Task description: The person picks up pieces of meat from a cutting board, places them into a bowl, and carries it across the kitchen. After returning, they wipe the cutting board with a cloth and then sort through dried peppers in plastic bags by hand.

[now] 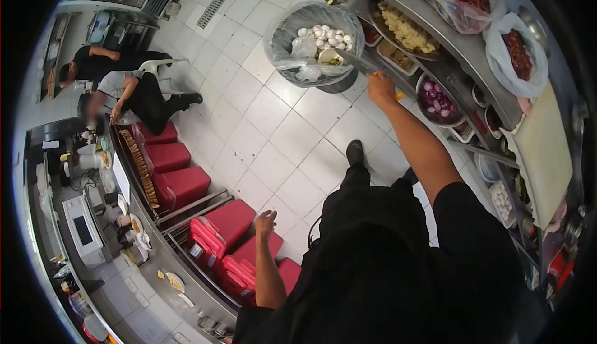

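My right hand (pixel 380 88) is wrapped round the orange handle of a large knife (pixel 357 62). Its wide blade points up and left, its tip over the rim of a bin (pixel 283 64) lined with clear plastic. White eggshells (pixel 326 35) and some crumpled plastic lie in that bin. Lower and to the left, my left hand (pixel 265 221) hangs above the floor beside red lidded boxes (pixel 230 220). Its fingers are curled in; a small pale spot shows at the fingertips, too small to name.
Along the right runs a steel counter (pixel 460 49) with bagged red food. Shelves beneath hold a pan of yellow food (pixel 407 30) and a bowl of purple onions (pixel 436 100). Two people sit at the upper left near a white chair (pixel 163 73). Another counter (pixel 193 282) curves along the left.
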Motion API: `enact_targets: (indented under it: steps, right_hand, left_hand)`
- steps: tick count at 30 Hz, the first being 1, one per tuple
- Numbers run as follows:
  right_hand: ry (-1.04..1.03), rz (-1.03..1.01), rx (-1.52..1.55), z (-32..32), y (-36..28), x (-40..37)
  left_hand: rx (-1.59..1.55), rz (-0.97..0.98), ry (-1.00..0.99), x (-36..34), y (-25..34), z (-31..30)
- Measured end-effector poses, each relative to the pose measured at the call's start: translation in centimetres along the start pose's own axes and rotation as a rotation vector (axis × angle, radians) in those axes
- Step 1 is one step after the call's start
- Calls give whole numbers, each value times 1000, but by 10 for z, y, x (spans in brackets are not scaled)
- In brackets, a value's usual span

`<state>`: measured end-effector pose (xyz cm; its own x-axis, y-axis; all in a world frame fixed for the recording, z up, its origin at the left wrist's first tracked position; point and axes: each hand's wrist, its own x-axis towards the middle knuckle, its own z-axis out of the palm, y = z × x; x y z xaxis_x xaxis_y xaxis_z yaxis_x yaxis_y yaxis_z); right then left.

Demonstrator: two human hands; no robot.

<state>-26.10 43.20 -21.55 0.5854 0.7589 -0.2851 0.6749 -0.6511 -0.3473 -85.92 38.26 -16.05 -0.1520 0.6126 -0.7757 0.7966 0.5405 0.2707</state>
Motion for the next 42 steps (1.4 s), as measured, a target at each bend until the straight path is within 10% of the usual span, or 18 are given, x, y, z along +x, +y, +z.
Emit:
enact_targets:
  steps: [7, 12, 20, 26, 37, 42]
  right_hand:
    - [-22, 154, 39, -30, 100, -162]
    - [68, 294, 351, -94, 209, -350]
    - [734, 666, 460, -174, 318, -604]
    - [1129, 908, 582, -176, 326, -704]
    - [1549, 1325, 663, -176, 344, -677]
    - [1625, 1410, 630, -195, 355, -656]
  left_hand:
    - [32, 189, -82, 13, 64, 56]
    - [385, 805, -35, 7, 215, 155]
    - [369, 1494, -597, -323, 453, 364]
    - [609, 1899, -967, -522, 457, 532]
    - [780, 2750, -697, -706, 419, 804]
    - [1231, 2734, -644, -731, 405, 884]
